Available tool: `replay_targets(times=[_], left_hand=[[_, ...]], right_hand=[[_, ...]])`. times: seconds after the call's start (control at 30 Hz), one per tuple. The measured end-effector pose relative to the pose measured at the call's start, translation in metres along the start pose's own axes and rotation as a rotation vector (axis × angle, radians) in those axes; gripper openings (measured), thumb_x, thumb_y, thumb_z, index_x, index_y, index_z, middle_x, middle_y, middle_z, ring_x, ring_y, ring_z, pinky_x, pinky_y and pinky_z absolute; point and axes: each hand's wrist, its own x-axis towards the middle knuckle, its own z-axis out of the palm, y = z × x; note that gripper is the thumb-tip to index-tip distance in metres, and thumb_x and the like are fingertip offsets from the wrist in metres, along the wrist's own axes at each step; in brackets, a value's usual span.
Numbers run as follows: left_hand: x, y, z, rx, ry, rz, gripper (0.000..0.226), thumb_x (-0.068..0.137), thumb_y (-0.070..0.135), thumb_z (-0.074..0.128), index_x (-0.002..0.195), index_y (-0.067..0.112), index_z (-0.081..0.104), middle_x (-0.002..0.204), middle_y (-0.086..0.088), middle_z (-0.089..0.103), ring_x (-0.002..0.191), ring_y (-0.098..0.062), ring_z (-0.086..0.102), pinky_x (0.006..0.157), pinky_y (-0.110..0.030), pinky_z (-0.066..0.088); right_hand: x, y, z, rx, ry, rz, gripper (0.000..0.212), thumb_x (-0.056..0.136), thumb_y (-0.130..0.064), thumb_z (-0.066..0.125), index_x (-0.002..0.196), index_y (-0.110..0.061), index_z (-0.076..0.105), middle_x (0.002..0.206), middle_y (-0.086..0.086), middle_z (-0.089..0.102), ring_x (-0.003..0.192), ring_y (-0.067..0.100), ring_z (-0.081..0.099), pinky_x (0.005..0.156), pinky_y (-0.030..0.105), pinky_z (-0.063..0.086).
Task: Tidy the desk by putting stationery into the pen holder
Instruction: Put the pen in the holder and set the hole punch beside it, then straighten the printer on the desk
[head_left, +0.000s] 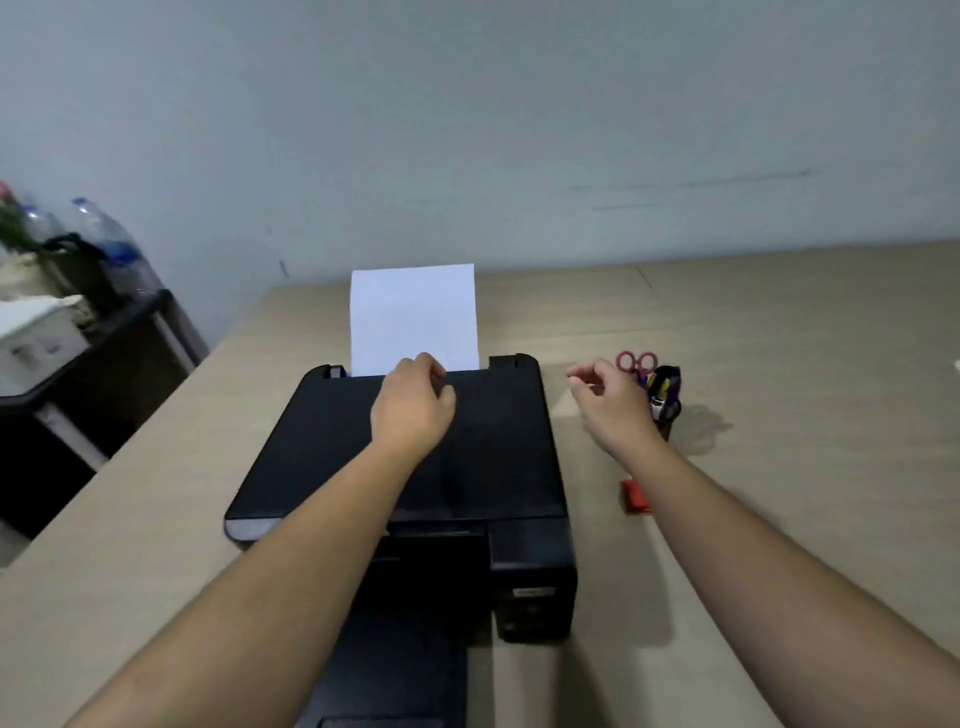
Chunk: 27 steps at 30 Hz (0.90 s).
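Note:
A dark pen holder (670, 410) stands on the desk to the right of the printer, with red-handled scissors (636, 361) and several pens sticking out of it. My right hand (610, 397) hovers just left of the holder, fingers loosely curled and apart, holding nothing. My left hand (415, 400) rests on the printer's top near the paper slot, fingers bent down; I cannot tell whether they pinch the white sheet (413, 317). A small red object (635, 497) lies on the desk, partly hidden under my right forearm.
A black printer (363, 467) fills the desk's middle, its output tray reaching toward me. The light wooden desk (805, 364) meets a grey wall behind. At far left, a dark side table (104, 338) carries plastic bottles and a white box.

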Motion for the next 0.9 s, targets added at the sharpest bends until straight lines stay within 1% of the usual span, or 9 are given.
replay_targets(times=[0.07,0.1,0.13,0.2,0.33,0.4,0.47,0.63,0.9], left_hand=[[-0.009,-0.051,-0.024,0.124,-0.017,-0.068,0.037,0.089,0.030,0.054,0.123,0.017,0.053,0.128,-0.008,0.054,0.117,-0.027,0.051,0.089,-0.041,0.045],[-0.014,-0.074,-0.033,0.170,-0.017,-0.106,0.043,0.089,0.033,0.054,0.129,0.017,0.050,0.134,-0.009,0.050,0.124,-0.029,0.046,0.097,-0.043,0.042],[-0.020,-0.099,-0.044,0.195,-0.016,-0.146,0.049,0.089,0.036,0.053,0.133,0.016,0.046,0.139,-0.010,0.046,0.128,-0.030,0.043,0.102,-0.044,0.038],[-0.032,-0.138,-0.058,0.211,-0.008,-0.209,0.056,0.089,0.039,0.053,0.137,0.015,0.042,0.144,-0.011,0.042,0.133,-0.032,0.038,0.107,-0.044,0.034],[-0.047,-0.189,-0.065,0.185,-0.062,-0.278,0.060,0.089,0.043,0.052,0.139,0.013,0.037,0.148,-0.013,0.037,0.136,-0.034,0.035,0.109,-0.045,0.032],[-0.052,-0.203,-0.060,0.122,-0.140,-0.285,0.063,0.092,0.044,0.047,0.143,0.012,0.032,0.148,-0.014,0.036,0.135,-0.034,0.037,0.108,-0.045,0.035],[-0.056,-0.207,-0.051,0.036,-0.166,-0.289,0.065,0.094,0.043,0.042,0.147,0.010,0.026,0.146,-0.016,0.037,0.131,-0.036,0.042,0.105,-0.044,0.039],[-0.063,-0.208,-0.037,0.081,-0.048,-0.281,0.063,0.095,0.043,0.038,0.146,0.009,0.028,0.140,-0.020,0.043,0.123,-0.039,0.047,0.100,-0.045,0.041],[-0.051,-0.205,-0.026,0.147,0.007,-0.266,0.063,0.096,0.041,0.038,0.148,0.008,0.026,0.141,-0.021,0.041,0.122,-0.041,0.046,0.101,-0.045,0.039]], right_hand=[[-0.020,-0.004,0.028,-0.067,-0.080,0.066,0.031,0.090,-0.031,0.053,0.118,-0.020,0.060,0.121,0.002,0.063,0.113,0.022,0.058,0.094,0.033,0.046],[-0.030,-0.004,0.038,-0.108,-0.093,0.098,0.040,0.090,-0.034,0.054,0.127,-0.019,0.054,0.132,0.003,0.058,0.123,0.023,0.053,0.102,0.036,0.043],[-0.040,-0.006,0.051,-0.148,-0.085,0.112,0.047,0.090,-0.035,0.054,0.133,-0.017,0.049,0.140,0.005,0.052,0.130,0.024,0.048,0.106,0.037,0.040],[-0.058,-0.007,0.068,-0.214,-0.048,0.153,0.057,0.090,-0.034,0.055,0.141,-0.011,0.041,0.146,0.010,0.046,0.134,0.027,0.043,0.108,0.037,0.036],[-0.091,0.000,0.086,-0.363,0.029,0.218,0.063,0.092,-0.035,0.051,0.145,-0.007,0.031,0.148,0.014,0.042,0.134,0.031,0.043,0.105,0.041,0.038],[-0.105,0.002,0.090,-0.440,0.100,0.220,0.063,0.093,-0.040,0.047,0.145,-0.008,0.031,0.145,0.014,0.044,0.130,0.033,0.046,0.100,0.042,0.042],[-0.115,0.005,0.091,-0.524,0.135,0.214,0.064,0.093,-0.045,0.042,0.145,-0.010,0.030,0.145,0.013,0.045,0.129,0.034,0.047,0.097,0.042,0.044],[-0.124,0.010,0.094,-0.627,0.177,0.210,0.065,0.093,-0.049,0.035,0.147,-0.015,0.028,0.146,0.013,0.044,0.131,0.032,0.046,0.097,0.044,0.044],[-0.105,0.010,0.097,-0.642,0.208,0.203,0.061,0.092,-0.045,0.038,0.145,-0.015,0.033,0.143,0.013,0.048,0.126,0.035,0.049,0.095,0.043,0.045]])
